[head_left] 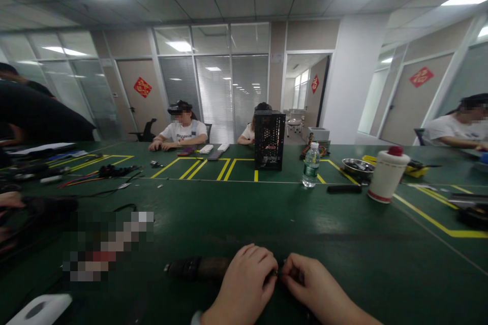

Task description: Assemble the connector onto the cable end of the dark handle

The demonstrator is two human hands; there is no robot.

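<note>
Both hands are right down at 6 o'clock on the bench here. The left hand [244, 284] and right hand [318, 284] sit close together, knuckles up, with the fingers [263, 259] curled in rather than spread. They look pinched around a small metal bit [277, 272] at the right end of a dark cylinder [198, 267], but it's too small and hidden to say exactly what it is. The cylinder lies sideways at about 7 o'clock, running left from the hands, and is black at its far end and brownish nearer them. The green bench [244, 231] has yellow tape lines [438, 218] on it. Up at 12 is a black mesh case [270, 139], with a water bottle [311, 165] just right of it. At 1 o'clock there's a white bottle [387, 175] with a red cap, beside a metal dish [357, 166] and a black bar [344, 189]. Wires [99, 170] sit at 10, a blurred-out item [107, 246] at 8, and a white object [40, 310] further down at 8. Someone's hand [9, 200] comes in at 9, and three people [183, 127] sit across the bench.
</note>
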